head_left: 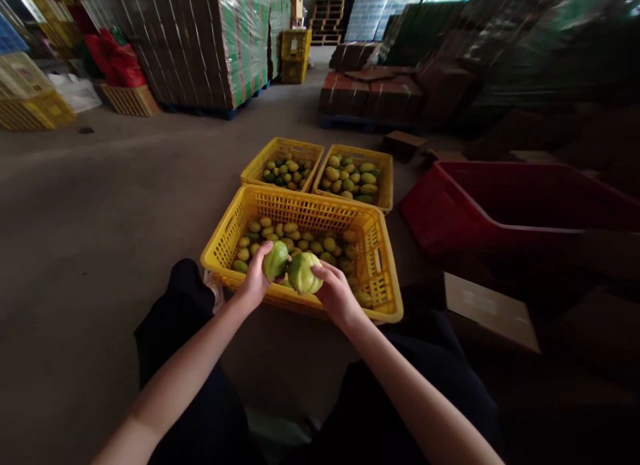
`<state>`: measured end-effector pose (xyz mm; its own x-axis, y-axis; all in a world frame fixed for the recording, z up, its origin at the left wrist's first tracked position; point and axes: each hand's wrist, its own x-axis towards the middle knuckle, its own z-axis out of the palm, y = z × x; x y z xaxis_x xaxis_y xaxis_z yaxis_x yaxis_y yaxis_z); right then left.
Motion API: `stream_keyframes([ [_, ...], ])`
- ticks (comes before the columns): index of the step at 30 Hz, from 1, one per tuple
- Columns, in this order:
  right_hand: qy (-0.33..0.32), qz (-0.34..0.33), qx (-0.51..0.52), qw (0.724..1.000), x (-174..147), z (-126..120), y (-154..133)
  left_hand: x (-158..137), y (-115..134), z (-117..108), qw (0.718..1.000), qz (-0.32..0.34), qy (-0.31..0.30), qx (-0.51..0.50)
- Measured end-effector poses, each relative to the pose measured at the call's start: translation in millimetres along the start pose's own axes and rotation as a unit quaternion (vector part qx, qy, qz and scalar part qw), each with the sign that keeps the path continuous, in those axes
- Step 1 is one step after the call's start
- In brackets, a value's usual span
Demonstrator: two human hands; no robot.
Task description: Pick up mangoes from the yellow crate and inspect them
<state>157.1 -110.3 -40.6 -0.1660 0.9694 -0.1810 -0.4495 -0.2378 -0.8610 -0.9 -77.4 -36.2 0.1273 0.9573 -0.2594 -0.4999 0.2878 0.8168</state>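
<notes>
Green fruit [275, 261] is gripped by left hand [256, 278], ribbed fruit [303, 274] by right hand [340, 294]. Both are held over front yellow crate [310, 212].

Left hand [256, 276], right hand [340, 293] both full

The left holds a green fruit [276, 261], the right a ribbed fruit [304, 274], above a yellow crate [393, 285] of loose fruits [329, 244]. Two fruit-laden crates [388, 178] stand beyond; a red tub [434, 205] sits rightward.

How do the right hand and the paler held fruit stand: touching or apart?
Touching. The head view shows the right hand with its thumb laid over the right side of the paler held fruit.
</notes>
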Motion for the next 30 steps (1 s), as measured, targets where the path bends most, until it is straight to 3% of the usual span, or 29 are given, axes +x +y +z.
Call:
stream_keyframes([
  [3,-0.030,0.047,0.093,0.994,10.9,-4.7,1.9,10.9,1.1,-0.6,0.988,-0.095,0.022,-0.118],
  [6,-0.045,0.047,0.154,0.986,20.2,-12.9,-3.0,18.4,4.6,-4.0,0.974,-0.134,-0.007,-0.181],
  [10,-0.002,0.004,0.196,0.981,30.3,-19.1,-8.4,22.9,5.8,-0.8,0.966,-0.113,-0.043,-0.227],
  [14,0.027,-0.028,0.193,0.980,33.6,-10.4,-13.5,21.1,7.9,13.8,0.958,-0.108,-0.045,-0.262],
  [20,-0.086,-0.125,0.053,0.987,27.9,16.6,-23.4,15.5,13.6,25.2,0.964,-0.070,-0.095,-0.238],
  [22,-0.073,-0.102,0.079,0.989,34.0,17.6,-23.4,18.9,13.8,23.6,0.962,-0.070,-0.086,-0.250],
  [27,0.039,0.003,0.232,0.972,64.6,3.9,-11.0,33.8,7.8,16.5,0.949,-0.081,0.007,-0.303],
  [30,0.062,0.023,0.265,0.962,75.8,-0.7,-3.7,37.5,3.9,8.4,0.950,-0.090,-0.010,-0.298],
])
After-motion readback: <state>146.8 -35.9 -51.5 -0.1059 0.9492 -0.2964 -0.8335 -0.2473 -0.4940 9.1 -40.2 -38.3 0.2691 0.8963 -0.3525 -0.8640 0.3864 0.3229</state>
